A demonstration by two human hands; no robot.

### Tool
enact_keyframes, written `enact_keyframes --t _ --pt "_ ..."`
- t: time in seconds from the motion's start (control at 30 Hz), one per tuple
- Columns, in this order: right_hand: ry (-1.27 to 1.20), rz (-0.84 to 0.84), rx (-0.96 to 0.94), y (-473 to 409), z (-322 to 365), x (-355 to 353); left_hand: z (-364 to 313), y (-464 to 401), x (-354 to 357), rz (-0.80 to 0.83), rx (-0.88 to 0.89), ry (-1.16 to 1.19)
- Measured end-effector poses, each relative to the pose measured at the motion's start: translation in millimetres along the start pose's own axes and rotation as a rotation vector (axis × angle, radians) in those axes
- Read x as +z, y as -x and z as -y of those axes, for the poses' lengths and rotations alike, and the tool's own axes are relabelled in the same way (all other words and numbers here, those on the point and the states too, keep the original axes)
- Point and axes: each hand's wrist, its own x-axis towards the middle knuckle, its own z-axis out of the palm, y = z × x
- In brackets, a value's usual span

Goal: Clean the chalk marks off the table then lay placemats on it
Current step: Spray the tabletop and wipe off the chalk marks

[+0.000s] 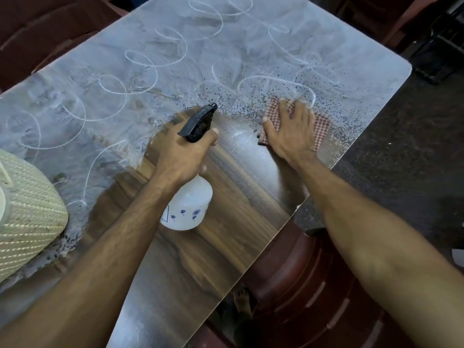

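Observation:
White looping chalk marks (140, 79) cover most of the wooden table (180, 259), whose near part is wiped to bare shiny wood. My left hand (183, 151) grips a white spray bottle (189, 204) by its black trigger head, nozzle pointing away over the table. Spray droplets speckle the chalk just beyond the nozzle. My right hand (291, 131) presses flat, fingers spread, on a red-and-white checked cloth (321, 129) lying on the wet patch near the table's right edge. A stack of woven beige placemats (32, 217) lies at the left edge.
A dark red plastic chair (308, 285) stands below the table's near right edge, and more dark red chairs (37, 33) sit beyond the far left side. Dark speckled floor (401, 159) lies to the right. A bare foot (242, 302) shows under the table edge.

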Motion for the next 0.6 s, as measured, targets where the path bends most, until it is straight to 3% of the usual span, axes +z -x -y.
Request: enact_keyframes --t 0.2,0.3,0.43,0.6 --pt "-0.013 0.046 -0.208 50 67 22 -6 -27 -8 -0.027 0.021 -0.035" --pt "-0.007 0.033 -0.107 69 42 24 -5 -39 -16 -0.027 0.02 -0.007" --pt "0.043 0.009 0.027 22 15 13 -2 -52 -29 -0.029 0.013 0.011" --pt "-0.027 0.011 0.035 -55 52 10 0 -64 -42 -0.03 0.023 0.039"
